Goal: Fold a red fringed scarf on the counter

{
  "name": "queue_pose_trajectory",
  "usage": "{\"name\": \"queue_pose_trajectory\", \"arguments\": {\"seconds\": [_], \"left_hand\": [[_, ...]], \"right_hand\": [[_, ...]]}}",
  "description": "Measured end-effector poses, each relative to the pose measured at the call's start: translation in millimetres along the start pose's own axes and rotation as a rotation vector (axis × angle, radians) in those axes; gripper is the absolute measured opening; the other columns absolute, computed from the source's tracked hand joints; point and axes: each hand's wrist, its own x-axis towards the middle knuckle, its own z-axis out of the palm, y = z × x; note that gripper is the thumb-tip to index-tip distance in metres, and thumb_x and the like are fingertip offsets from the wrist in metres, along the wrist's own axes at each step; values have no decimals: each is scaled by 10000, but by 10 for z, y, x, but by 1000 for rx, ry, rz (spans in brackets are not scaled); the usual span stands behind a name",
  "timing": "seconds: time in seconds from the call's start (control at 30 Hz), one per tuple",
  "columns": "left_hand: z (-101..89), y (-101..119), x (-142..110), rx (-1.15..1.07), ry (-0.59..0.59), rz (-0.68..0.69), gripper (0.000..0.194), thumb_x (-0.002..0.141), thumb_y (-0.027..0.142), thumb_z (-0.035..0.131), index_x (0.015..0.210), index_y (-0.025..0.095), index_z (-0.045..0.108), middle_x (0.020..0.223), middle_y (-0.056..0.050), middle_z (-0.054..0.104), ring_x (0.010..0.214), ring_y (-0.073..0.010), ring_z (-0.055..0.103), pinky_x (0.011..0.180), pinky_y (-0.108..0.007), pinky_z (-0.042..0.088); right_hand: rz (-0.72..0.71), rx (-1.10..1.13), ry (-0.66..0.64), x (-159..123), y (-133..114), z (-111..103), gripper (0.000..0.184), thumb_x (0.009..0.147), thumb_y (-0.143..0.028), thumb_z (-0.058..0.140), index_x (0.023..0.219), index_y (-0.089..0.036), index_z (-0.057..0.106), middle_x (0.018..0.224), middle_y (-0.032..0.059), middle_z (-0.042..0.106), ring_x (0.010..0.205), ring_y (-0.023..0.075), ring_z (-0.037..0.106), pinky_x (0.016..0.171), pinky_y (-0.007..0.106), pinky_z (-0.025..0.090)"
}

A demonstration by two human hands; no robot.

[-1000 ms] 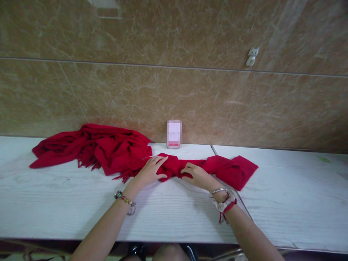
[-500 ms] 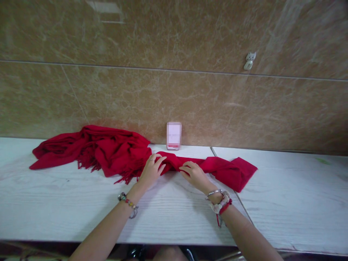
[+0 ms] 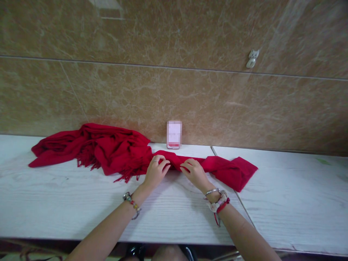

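A red scarf (image 3: 224, 168) lies along the white table, its middle bunched into a narrow strip in front of me. On the left, a larger crumpled heap of red cloth (image 3: 108, 148) with fringe meets the strip; whether both are one piece I cannot tell. My left hand (image 3: 157, 172) pinches the strip's near edge, thumb against curled fingers. A short gap to the right, my right hand (image 3: 195, 174) grips the same edge with bent fingers. The scarf's right end spreads into a loose, folded flap. Cloth under the fingertips is partly hidden.
Behind the scarf, a phone (image 3: 174, 135) with a blurred screen leans upright against the brown marbled wall (image 3: 174, 94). A small white cat-shaped hook (image 3: 252, 58) is on the wall. A seam crosses the white table (image 3: 81, 203) right of centre.
My left hand has gone from spread fingers to a pinch and shifted slightly right. The cloth between my hands has drawn up into a narrower strip. The right hand barely moved.
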Motion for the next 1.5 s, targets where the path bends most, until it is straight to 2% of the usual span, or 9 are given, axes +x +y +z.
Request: {"name": "queue_pose_trajectory", "arguments": {"seconds": [0.2, 0.4, 0.57, 1.0, 1.27, 1.5], "left_hand": [[64, 148, 61, 57, 54, -76, 85, 801, 172, 537, 810, 178, 622, 1053, -96, 455, 1007, -243, 461, 857, -403, 453], [74, 164, 78, 100, 72, -100, 87, 786, 141, 540, 782, 173, 621, 1065, -101, 448, 1005, -251, 453, 878, -421, 443], [76, 146, 79, 104, 64, -112, 92, 792, 144, 533, 783, 179, 618, 1059, -90, 454, 1003, -243, 456, 879, -414, 446], [72, 145, 75, 101, 49, -97, 101, 804, 156, 519, 769, 182, 610, 1051, -91, 459, 991, -241, 461, 849, -416, 461], [86, 144, 69, 94, 30, -77, 104, 797, 139, 524, 758, 175, 614, 1045, -96, 471, 987, -240, 461, 846, -407, 459], [86, 154, 79, 75, 31, -58, 103, 775, 116, 546, 765, 181, 625, 1025, -87, 482, 975, -231, 463, 843, -400, 466]], "right_hand": [[114, 16, 7, 77, -70, 82, 143, 805, -162, 539, 804, -183, 681, 783, 62, 634, 752, 174, 568, 706, 293, 454], [213, -66, -86, 141, -231, 96, 139, 807, -220, 552, 858, -188, 677, 838, 73, 644, 804, 198, 576, 723, 319, 443], [257, -56, -129, 140, -275, 104, 140, 806, -188, 544, 846, -180, 678, 821, 63, 643, 784, 191, 577, 721, 301, 446], [251, -30, -88, 98, -213, 128, 197, 826, -155, 483, 748, -200, 659, 737, 34, 617, 655, 140, 554, 607, 233, 420], [272, -39, -119, 111, -242, 111, 183, 804, -132, 502, 718, -182, 655, 720, 36, 608, 650, 138, 551, 584, 220, 412], [260, -14, -63, 97, -236, 134, 162, 793, -147, 510, 737, -191, 655, 723, 38, 615, 648, 147, 555, 587, 231, 425]]}}
